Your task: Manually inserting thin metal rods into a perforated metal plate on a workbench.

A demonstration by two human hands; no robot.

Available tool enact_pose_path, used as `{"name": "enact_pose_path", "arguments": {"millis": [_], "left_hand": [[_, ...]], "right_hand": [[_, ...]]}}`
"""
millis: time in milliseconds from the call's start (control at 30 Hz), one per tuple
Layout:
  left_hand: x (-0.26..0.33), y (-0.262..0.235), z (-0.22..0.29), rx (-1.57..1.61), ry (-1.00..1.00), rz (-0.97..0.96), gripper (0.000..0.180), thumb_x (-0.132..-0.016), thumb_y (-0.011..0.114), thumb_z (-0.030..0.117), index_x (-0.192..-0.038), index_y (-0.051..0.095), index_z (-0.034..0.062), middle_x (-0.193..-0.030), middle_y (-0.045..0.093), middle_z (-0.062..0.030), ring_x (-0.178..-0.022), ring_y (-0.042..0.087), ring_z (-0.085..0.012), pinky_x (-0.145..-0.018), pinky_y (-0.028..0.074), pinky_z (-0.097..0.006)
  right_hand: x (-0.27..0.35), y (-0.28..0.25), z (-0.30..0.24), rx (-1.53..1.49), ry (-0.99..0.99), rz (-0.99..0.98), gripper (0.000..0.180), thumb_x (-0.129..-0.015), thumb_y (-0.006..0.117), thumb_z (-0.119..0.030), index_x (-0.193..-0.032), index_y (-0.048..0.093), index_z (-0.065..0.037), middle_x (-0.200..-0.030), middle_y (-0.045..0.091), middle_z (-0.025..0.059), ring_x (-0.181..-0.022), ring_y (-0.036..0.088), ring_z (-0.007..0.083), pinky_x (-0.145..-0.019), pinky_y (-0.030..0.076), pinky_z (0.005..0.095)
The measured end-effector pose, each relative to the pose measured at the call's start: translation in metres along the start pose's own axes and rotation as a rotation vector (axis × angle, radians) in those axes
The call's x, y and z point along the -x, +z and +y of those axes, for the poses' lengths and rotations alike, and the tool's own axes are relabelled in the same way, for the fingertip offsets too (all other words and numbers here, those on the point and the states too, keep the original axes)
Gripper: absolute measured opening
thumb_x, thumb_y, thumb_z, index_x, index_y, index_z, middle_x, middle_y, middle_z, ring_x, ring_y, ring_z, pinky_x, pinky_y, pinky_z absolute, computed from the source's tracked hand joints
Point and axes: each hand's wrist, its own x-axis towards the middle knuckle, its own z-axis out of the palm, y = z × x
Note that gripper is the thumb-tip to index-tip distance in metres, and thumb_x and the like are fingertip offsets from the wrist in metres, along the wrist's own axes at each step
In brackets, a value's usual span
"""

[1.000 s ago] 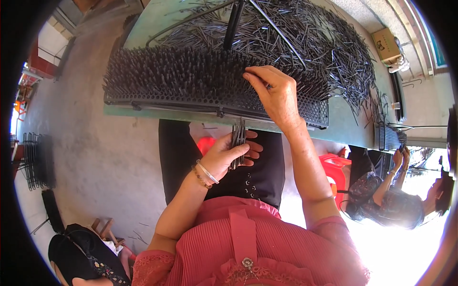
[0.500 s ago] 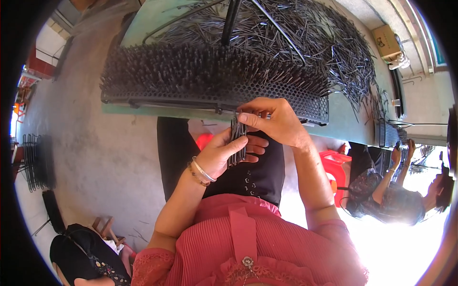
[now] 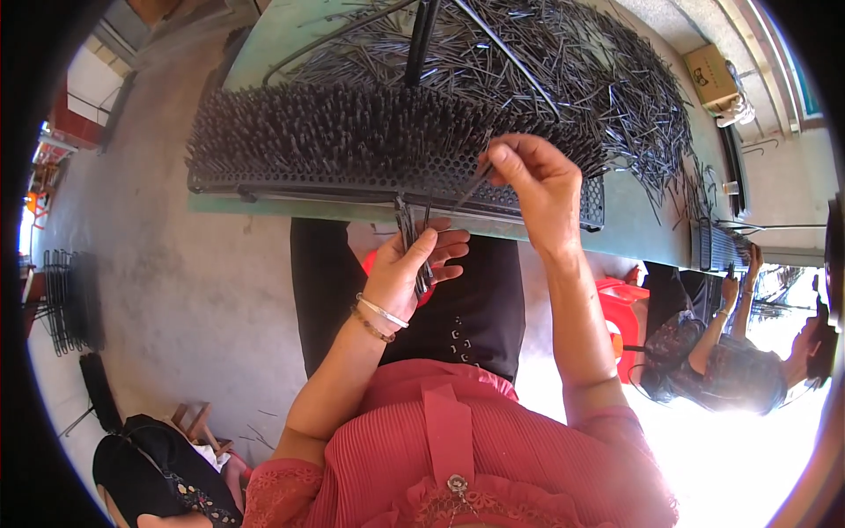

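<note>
A black perforated rack [image 3: 264, 180] packed with upright dark metal pins lies along the near edge of a green table [image 3: 264, 53]. My left hand [image 3: 409, 268] is below the table edge, closed around a small bundle of pins [image 3: 407, 231] that stick up from the fist. My right hand [image 3: 541, 180] is raised over the rack's right part, pinching a single pin [image 3: 475, 180] between thumb and fingers, its tip down at the holes.
A big loose heap of dark pins [image 3: 563, 62] covers the table behind the rack, with a black bar [image 3: 421, 40] across it. Another person [image 3: 731, 361] sits at right beside a red stool [image 3: 620, 308]. Wire racks [image 3: 62, 299] stand at left on the concrete floor.
My right hand came down to the bundle in my left hand, took one pin, then rose back over the rack. My left hand stayed put.
</note>
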Motion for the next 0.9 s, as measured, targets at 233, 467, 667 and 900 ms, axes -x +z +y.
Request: {"name": "enact_pose_path", "arguments": {"millis": [233, 467, 667, 900], "left_hand": [[0.002, 0.004, -0.003, -0.031, -0.08, -0.005, 0.036, -0.096, 0.052, 0.023, -0.122, 0.051, -0.0019, -0.107, 0.064, -0.0173, -0.092, 0.065, -0.0222, -0.075, 0.055, -0.032], [0.003, 0.006, 0.002, -0.07, -0.149, -0.003, 0.035, -0.097, 0.049, 0.022, -0.122, 0.052, -0.0023, -0.104, 0.065, -0.0169, -0.083, 0.065, -0.0169, -0.068, 0.053, -0.028], [0.001, 0.005, 0.004, -0.034, -0.176, -0.002, 0.034, -0.096, 0.048, 0.02, -0.121, 0.052, -0.0024, -0.102, 0.066, -0.0162, -0.079, 0.064, -0.0154, -0.066, 0.053, -0.027], [0.0, 0.004, 0.003, -0.038, -0.182, -0.004, 0.033, -0.096, 0.048, 0.019, -0.121, 0.053, -0.002, -0.1, 0.066, -0.0155, -0.079, 0.064, -0.0146, -0.066, 0.053, -0.027]], "right_hand": [[-0.032, 0.017, 0.018, 0.187, -0.267, 0.089, 0.016, -0.084, 0.071, -0.012, -0.095, 0.069, -0.001, -0.084, 0.068, 0.0011, -0.073, 0.058, 0.0055, -0.069, 0.047, 0.0212], [-0.031, 0.021, 0.015, 0.257, -0.325, 0.048, 0.017, -0.083, 0.071, -0.012, -0.095, 0.068, -0.001, -0.084, 0.068, 0.003, -0.074, 0.059, 0.0071, -0.069, 0.048, 0.0222], [-0.039, 0.012, 0.016, 0.321, -0.36, -0.07, 0.016, -0.082, 0.071, -0.013, -0.095, 0.069, -0.003, -0.086, 0.068, 0.005, -0.078, 0.061, 0.0115, -0.072, 0.048, 0.0248], [-0.05, 0.011, 0.024, 0.309, -0.429, -0.155, 0.016, -0.086, 0.066, -0.009, -0.099, 0.066, 0.001, -0.09, 0.068, 0.0063, -0.083, 0.064, 0.0104, -0.076, 0.05, 0.0223]]}}
